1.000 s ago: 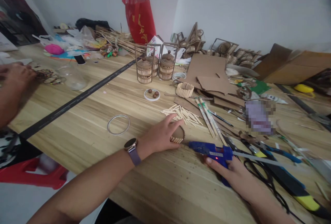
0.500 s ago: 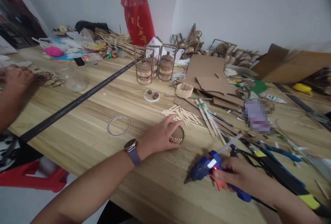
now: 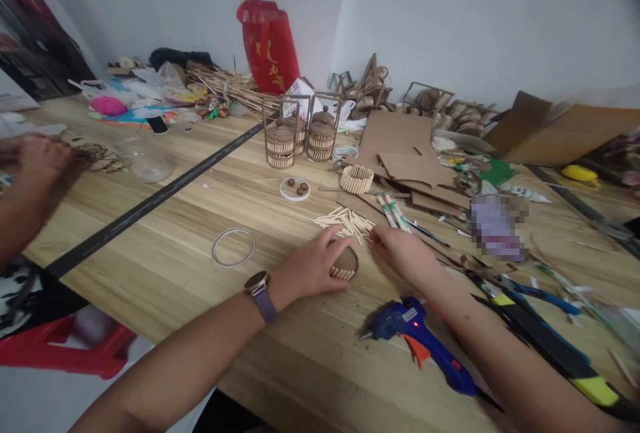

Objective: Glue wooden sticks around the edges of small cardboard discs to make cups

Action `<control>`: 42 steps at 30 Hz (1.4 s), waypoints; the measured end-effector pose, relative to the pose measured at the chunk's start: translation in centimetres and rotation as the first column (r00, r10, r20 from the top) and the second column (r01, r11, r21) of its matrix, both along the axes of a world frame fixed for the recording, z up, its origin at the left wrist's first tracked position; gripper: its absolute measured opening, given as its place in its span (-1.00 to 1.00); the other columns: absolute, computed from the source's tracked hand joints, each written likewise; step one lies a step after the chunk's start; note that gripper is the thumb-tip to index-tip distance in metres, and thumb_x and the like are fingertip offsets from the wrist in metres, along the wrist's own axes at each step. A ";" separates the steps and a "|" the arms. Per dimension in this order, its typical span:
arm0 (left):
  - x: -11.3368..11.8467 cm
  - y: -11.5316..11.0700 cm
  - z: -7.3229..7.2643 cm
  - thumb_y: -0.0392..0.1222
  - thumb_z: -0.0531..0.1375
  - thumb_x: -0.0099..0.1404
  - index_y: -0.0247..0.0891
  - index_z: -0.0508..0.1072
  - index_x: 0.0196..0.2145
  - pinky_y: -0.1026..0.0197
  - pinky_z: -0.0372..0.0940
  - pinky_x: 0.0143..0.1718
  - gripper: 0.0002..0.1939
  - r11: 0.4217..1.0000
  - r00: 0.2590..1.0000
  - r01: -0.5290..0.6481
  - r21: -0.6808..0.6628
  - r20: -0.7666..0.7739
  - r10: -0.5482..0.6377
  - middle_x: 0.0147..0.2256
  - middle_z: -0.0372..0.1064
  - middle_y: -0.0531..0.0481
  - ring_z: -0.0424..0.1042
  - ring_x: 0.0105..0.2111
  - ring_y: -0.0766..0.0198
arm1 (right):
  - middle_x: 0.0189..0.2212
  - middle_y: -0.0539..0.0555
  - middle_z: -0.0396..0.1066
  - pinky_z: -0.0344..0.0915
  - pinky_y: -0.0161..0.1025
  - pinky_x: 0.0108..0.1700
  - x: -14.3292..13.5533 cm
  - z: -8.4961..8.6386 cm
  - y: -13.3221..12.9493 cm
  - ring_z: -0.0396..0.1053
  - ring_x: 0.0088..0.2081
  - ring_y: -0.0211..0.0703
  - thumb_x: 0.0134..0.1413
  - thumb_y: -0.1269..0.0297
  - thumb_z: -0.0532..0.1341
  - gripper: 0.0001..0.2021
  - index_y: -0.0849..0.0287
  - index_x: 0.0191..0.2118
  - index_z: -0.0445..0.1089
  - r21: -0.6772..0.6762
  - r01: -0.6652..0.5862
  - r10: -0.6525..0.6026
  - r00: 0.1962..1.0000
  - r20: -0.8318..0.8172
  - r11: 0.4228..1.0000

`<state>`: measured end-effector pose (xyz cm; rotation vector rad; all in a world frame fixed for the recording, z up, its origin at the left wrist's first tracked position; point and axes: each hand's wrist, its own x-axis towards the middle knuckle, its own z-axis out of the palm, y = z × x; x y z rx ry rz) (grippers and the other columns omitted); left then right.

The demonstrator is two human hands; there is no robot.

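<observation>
Two hands at work: the left hand [image 3: 313, 262] brackets a small stick-walled basket [image 3: 342, 274] between thumb and fingers; the right hand [image 3: 405, 252], at the basket's two o'clock, meets loose sticks [image 3: 351, 224], any pinch hidden. Likely light, fragile, the basket suits gentle holding low down.

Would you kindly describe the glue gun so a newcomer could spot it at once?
On the wooden table, find the right hand beside the pile of sticks. Nearer the camera, left of that forearm, lies the glue gun. Unlike the black-and-yellow tool across the forearm, it is blue with an orange trigger.
</observation>
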<state>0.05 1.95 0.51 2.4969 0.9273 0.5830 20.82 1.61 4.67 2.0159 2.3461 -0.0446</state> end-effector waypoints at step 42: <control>-0.2 0.1 -0.3 -0.12 0.42 0.02 -0.12 0.10 0.20 -0.13 0.20 0.15 -0.13 1.000 0.999 0.014 -0.005 0.035 -0.014 0.26 -0.07 -0.25 0.14 0.22 -0.11 | -0.36 0.05 0.47 0.23 -0.30 -0.29 -1.0 2.0 -3.6 0.38 -0.34 -0.17 0.06 0.42 0.09 -0.83 0.14 -0.34 0.43 -0.072 -0.265 0.189 0.828 -0.528 0.962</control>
